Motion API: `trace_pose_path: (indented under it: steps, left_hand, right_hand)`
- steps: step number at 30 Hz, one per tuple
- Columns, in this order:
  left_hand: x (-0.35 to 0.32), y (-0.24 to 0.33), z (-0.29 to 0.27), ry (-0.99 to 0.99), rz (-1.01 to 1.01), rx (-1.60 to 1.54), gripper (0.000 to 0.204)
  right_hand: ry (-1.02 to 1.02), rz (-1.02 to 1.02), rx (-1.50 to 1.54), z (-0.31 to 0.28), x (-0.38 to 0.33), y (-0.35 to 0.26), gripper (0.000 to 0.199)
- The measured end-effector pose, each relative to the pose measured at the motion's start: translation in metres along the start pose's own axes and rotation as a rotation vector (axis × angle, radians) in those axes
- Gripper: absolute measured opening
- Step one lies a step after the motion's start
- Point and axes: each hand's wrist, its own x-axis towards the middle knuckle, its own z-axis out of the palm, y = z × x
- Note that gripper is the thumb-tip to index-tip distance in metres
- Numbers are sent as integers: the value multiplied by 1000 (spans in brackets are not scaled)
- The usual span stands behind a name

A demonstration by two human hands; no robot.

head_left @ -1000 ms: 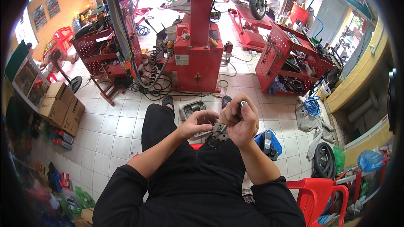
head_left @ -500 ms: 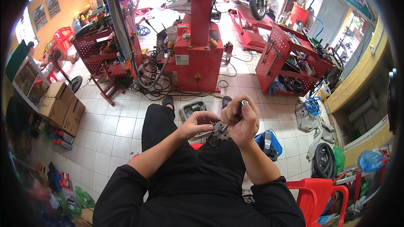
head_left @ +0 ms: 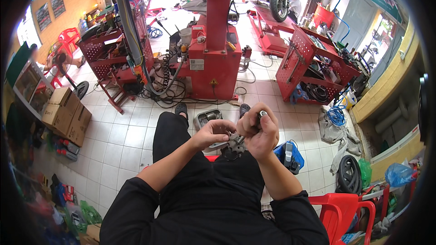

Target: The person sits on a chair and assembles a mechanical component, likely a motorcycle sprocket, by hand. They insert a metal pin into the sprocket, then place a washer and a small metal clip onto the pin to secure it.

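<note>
My right hand (head_left: 258,131) is closed in a fist around a silver metal hand tool (head_left: 262,114). Its round end sticks out by the thumb, and most of it is hidden in the fingers. Below the fist a short shiny metal shaft shows beside a grey, notched metal part (head_left: 232,149) between my thighs. Close to that part, my left hand (head_left: 213,134) has its fingers curved and stretched towards the right fist, thumb apart from them. Whether its fingertips touch the part is unclear. Past my hands, a grey tray (head_left: 198,122) on the floor holds a metal component.
A blue container (head_left: 297,156) sits right of my right forearm. A red machine (head_left: 213,75) stands ahead, with hoses and cables on the tiles. Red tool carts flank it, one at the right (head_left: 293,59). Cardboard boxes (head_left: 66,113) stand left; a red chair (head_left: 334,218) stands at lower right.
My right fist has turned slightly, and the tool's end has moved a little down and left. The left fingers have shifted slightly beside it.
</note>
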Motion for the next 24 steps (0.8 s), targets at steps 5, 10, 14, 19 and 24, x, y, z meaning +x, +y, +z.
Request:
trace_pose_path:
  steps: [5, 10, 14, 19, 24]
  left_hand:
    - [0, -2, -3, -15, 2, 74, 35]
    - [0, -3, -3, 1, 11, 50, 37]
    - [-1, 2, 0, -14, -55, 25, 39]
    - [-1, -1, -1, -30, -64, 11, 35]
    - [0, -11, -13, -35, 162, -25, 22]
  right_hand:
    - [-16, -22, -39, 0, 0, -1, 33]
    - [-8, -20, -21, 1, 1, 0, 33]
    - [-22, -14, -11, 1, 1, -1, 33]
    - [-28, -7, -6, 0, 1, -1, 33]
    - [1, 4, -9, 3, 1, 0, 33]
